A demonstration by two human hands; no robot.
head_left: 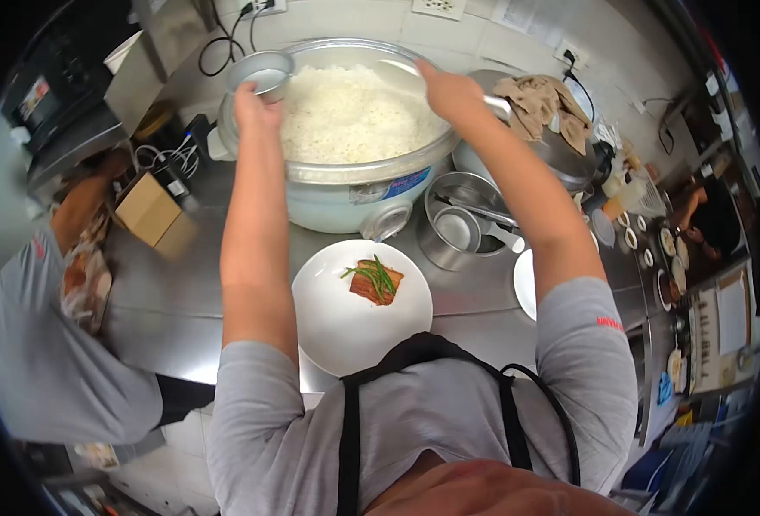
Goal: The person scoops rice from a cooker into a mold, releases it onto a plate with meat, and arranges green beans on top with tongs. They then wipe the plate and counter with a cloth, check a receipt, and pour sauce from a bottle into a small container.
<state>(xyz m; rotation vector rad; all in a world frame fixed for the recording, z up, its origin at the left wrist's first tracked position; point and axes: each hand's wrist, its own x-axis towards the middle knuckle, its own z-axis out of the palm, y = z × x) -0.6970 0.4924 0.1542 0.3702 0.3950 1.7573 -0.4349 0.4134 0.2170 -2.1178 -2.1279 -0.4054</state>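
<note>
One big cooker [320, 206] is holding a heap of white rice [337, 120], and the person's left hand [257, 110] is gripping one small metal bowl [261, 70] up by its left rim; I'm not making out what's in it. The right hand [455, 96] is grasping one paddle [400, 77], blade at the rice's far right. One white plate [332, 335] is sitting in front, carrying one browned slab [364, 290] topped with green beans [383, 273]. One steel pot [442, 251] beside the cooker is holding several utensils, overlapping too much for counting.

White rice [345, 116], white plate [324, 314], tan cloth [530, 99]
</note>
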